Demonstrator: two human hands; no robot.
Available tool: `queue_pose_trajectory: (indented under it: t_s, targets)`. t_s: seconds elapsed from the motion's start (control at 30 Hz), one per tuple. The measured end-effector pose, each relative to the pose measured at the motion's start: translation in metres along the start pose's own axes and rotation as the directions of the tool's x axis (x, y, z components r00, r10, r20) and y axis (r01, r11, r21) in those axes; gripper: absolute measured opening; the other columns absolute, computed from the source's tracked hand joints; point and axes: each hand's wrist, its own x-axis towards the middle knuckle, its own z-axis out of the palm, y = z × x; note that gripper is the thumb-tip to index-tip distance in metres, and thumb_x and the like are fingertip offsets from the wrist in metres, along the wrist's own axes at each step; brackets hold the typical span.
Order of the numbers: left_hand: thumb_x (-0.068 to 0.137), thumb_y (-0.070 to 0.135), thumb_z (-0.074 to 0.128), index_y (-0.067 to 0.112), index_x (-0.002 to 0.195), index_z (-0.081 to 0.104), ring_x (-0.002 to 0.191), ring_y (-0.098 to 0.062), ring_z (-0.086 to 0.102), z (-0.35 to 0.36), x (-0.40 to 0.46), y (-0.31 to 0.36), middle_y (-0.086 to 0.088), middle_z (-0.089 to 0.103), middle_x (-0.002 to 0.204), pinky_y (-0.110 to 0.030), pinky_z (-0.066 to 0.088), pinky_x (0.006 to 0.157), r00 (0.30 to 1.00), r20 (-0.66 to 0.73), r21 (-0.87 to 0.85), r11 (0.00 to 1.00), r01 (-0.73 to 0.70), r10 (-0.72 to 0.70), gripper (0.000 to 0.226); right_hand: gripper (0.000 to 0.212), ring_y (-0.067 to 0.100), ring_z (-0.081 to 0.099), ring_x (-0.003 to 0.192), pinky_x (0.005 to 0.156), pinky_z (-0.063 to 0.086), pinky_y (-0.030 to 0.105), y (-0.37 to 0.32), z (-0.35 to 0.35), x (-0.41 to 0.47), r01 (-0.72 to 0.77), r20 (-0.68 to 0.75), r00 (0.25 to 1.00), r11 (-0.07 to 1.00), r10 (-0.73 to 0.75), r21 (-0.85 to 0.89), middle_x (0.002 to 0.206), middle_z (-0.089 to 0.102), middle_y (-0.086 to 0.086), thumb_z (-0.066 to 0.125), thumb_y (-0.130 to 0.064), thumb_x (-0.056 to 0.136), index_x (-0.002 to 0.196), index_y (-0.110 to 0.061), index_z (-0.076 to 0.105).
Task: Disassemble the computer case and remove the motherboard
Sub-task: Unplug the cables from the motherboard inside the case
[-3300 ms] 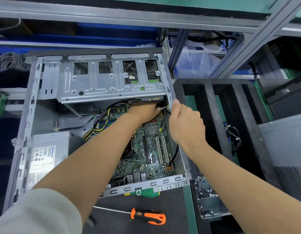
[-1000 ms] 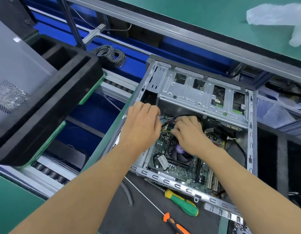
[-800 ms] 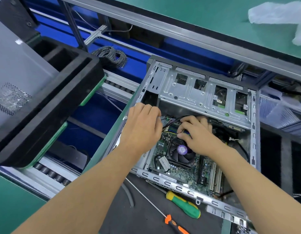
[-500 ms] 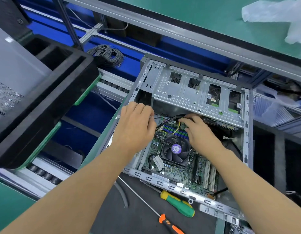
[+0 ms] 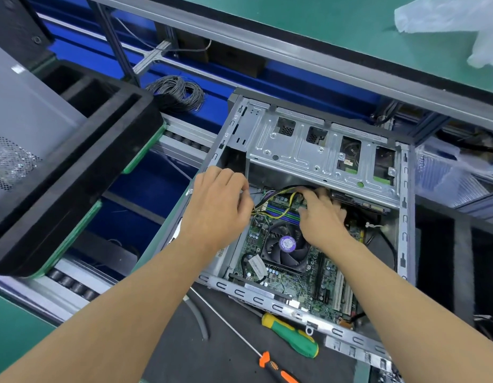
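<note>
The open grey computer case (image 5: 267,297) lies on its side with the drive cage (image 5: 308,150) at its far end. Inside sits the green motherboard (image 5: 292,280) with a black CPU fan (image 5: 286,244). My right hand (image 5: 322,219) reaches past the fan and pinches the yellow, black and purple cable bundle (image 5: 278,193) at the board's far edge. At the case's left wall my left hand (image 5: 217,205) is curled, and the cables run out from under its fingers. What they grip is hidden.
A green-handled screwdriver (image 5: 292,340) and a long orange-handled screwdriver (image 5: 275,367) lie on the dark mat in front of the case. A black foam tray (image 5: 87,161) stands at the left, with a grey wire coil (image 5: 176,92) behind it. Another foam tray (image 5: 444,244) is at the right.
My right hand has slid from over the CPU fan up to the cables at the board's far edge, uncovering the fan. My left hand has stayed at the left wall.
</note>
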Motion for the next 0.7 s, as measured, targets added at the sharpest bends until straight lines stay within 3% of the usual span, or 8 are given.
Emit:
queue_pose_trajectory:
  t_s: [0.1,0.23,0.33,0.47,0.63,0.7]
  targets:
    - [0.089,0.018,0.055,0.017,0.087,0.06,0.089,-0.019,0.045,0.001,0.0,0.001,0.005,0.059,0.086,-0.028,0.028,0.081,1.0,-0.01,0.001,1.0,0.002,-0.002,0.005,0.033,0.038,0.059,0.103,0.088,0.043,0.045,-0.001,-0.004,0.011,0.004,0.0,1.0,1.0,-0.004,0.007,0.114,0.062,0.013,0.045,-0.032,0.101,0.134,-0.027,0.049]
    - [0.088,0.019,0.053,0.016,0.086,0.06,0.088,-0.02,0.046,0.001,0.0,0.0,0.004,0.059,0.085,-0.028,0.028,0.081,1.0,-0.019,0.0,1.0,-0.002,0.002,0.008,0.029,0.036,0.066,0.084,0.075,0.054,0.041,0.0,-0.003,0.023,-0.056,0.044,0.997,0.998,0.056,0.013,0.091,0.067,0.015,0.043,-0.034,0.103,0.12,-0.014,0.056]
    - [0.089,0.02,0.052,0.016,0.086,0.06,0.089,-0.02,0.047,0.0,0.0,0.001,0.004,0.059,0.085,-0.029,0.029,0.081,1.0,-0.014,0.005,1.0,0.006,-0.006,0.009,0.024,0.039,0.066,0.087,0.079,0.053,0.043,0.008,0.001,0.027,-0.079,0.072,0.995,0.996,0.076,0.043,0.098,0.068,0.02,0.037,-0.025,0.104,0.123,-0.02,0.051]
    - [0.089,0.018,0.057,0.014,0.086,0.061,0.089,-0.022,0.047,0.001,0.0,0.002,0.003,0.06,0.085,-0.029,0.029,0.08,1.0,-0.02,0.016,1.0,0.013,-0.013,0.007,0.033,0.033,0.064,0.086,0.073,0.051,0.038,0.019,0.005,0.026,0.002,0.058,0.998,0.999,-0.005,0.05,0.107,0.067,0.011,0.036,-0.009,0.099,0.12,-0.032,0.045]
    - [0.09,0.018,0.057,0.014,0.086,0.062,0.089,-0.022,0.047,0.0,0.0,0.001,0.003,0.06,0.085,-0.029,0.029,0.08,1.0,-0.019,0.031,0.999,0.019,-0.019,0.007,0.047,0.03,0.063,0.092,0.075,0.055,0.039,0.016,0.008,0.026,0.085,0.072,0.994,0.994,-0.079,-0.071,0.119,0.052,0.01,0.038,0.005,0.09,0.123,-0.027,0.045]
    - [0.09,0.018,0.057,0.014,0.085,0.062,0.089,-0.022,0.047,0.0,-0.001,0.001,0.003,0.06,0.084,-0.029,0.029,0.08,1.0,-0.024,0.029,0.999,0.02,-0.019,0.008,0.035,0.029,0.062,0.095,0.078,0.054,0.037,0.017,0.007,0.027,0.062,0.098,0.994,0.992,-0.051,-0.111,0.119,0.051,0.011,0.038,0.002,0.093,0.119,-0.02,0.046]
